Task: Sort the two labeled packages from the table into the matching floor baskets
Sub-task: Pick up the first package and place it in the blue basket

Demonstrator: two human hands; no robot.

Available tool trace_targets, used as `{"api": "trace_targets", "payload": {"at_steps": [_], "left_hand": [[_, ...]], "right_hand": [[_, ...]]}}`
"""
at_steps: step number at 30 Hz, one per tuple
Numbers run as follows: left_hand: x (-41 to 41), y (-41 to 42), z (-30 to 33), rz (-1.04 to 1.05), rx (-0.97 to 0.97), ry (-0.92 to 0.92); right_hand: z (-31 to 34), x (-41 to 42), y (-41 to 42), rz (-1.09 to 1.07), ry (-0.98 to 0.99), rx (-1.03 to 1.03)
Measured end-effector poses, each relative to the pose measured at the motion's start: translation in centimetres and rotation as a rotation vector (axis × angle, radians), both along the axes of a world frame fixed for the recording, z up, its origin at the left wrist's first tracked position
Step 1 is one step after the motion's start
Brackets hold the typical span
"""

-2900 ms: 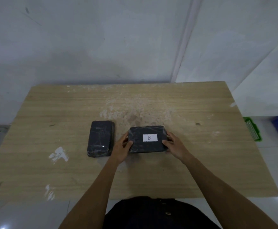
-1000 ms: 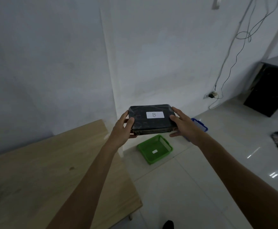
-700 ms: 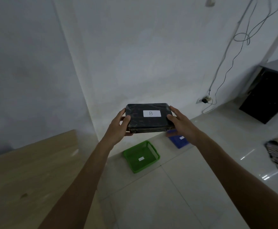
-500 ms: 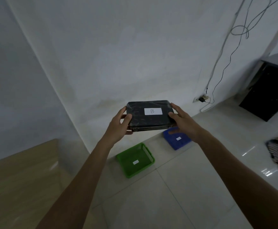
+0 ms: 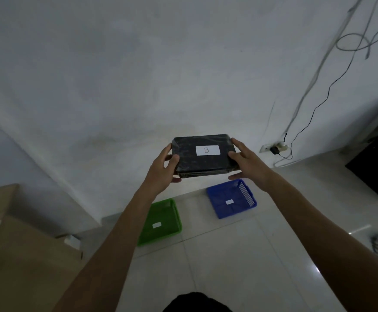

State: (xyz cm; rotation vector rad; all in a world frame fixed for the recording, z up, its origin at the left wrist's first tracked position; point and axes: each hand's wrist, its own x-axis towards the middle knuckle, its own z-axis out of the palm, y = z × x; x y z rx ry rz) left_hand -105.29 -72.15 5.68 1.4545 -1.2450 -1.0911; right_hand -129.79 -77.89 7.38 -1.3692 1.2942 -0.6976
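Surroundings: white plastered wall (image 5: pixel 138 86), stained and scuffed; pale glossy tiled floor (image 5: pixel 239 255) with dark grout lines and light glare. Loose cables (image 5: pixel 314 91) hang down the wall at right to a wall socket (image 5: pixel 273 148) just above the floor. A dark cabinet (image 5: pixel 377 167) stands at the right edge. The wooden table (image 5: pixel 15 255), light grained top, shows at lower left, well apart from the baskets.

Baskets: green basket (image 5: pixel 161 221), plastic, rectangular, mesh-walled, on the floor near the wall; the left forearm crosses its near-left corner. Blue basket (image 5: pixel 232 200), same make, just to the right of the green one and apart from it; the right hand overlaps its far edge. Each carries a small white label inside; lettering too small to read.

Package (image 5: pixel 203 155): flat rectangular block, wrapped in black glossy film with creases, rounded corners. White label on top face, marked "B". Held in the air in front of the wall, level, above and before the two baskets.

Hands: left hand (image 5: pixel 163 171) grips the left short end, thumb on top, fingers under. Right hand (image 5: pixel 247 163) clasps the right short end, thumb on top, fingers spread along the side and beneath.
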Motion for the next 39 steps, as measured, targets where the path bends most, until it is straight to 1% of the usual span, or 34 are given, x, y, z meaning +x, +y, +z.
{"api": "trace_targets", "payload": {"at_steps": [5, 10, 18, 25, 30, 34, 39], "left_hand": [[-6.3, -6.3, -1.8, 0.041, 0.043, 0.008], [-11.2, -13.8, -5.3, 0.067, 0.051, 0.015], [-17.1, -24.9, -10.0, 0.134, 0.212, 0.018], [-21.8, -30.7, -15.2, 0.123, 0.332, 0.023], [-25.1, -33.8, -19.0, 0.198, 0.397, -0.039], [-27.2, -35.9, -24.0, 0.258, 0.464, -0.08], [-28.2, -38.3, -33.3, 0.269, 0.56, -0.11]], "right_hand": [[-2.2, -6.3, -6.9, 0.028, 0.014, 0.027], [-5.1, -11.0, -14.9, 0.054, 0.052, 0.048], [-9.8, -16.1, -25.8, 0.094, 0.106, 0.151], [-14.9, -20.5, -32.5, 0.114, 0.144, 0.238], [-18.7, -23.2, -36.8, 0.167, 0.185, 0.283], [-23.4, -24.9, -39.8, 0.218, 0.217, 0.298], [-32.3, -25.6, -42.7, 0.219, 0.257, 0.328]]}}
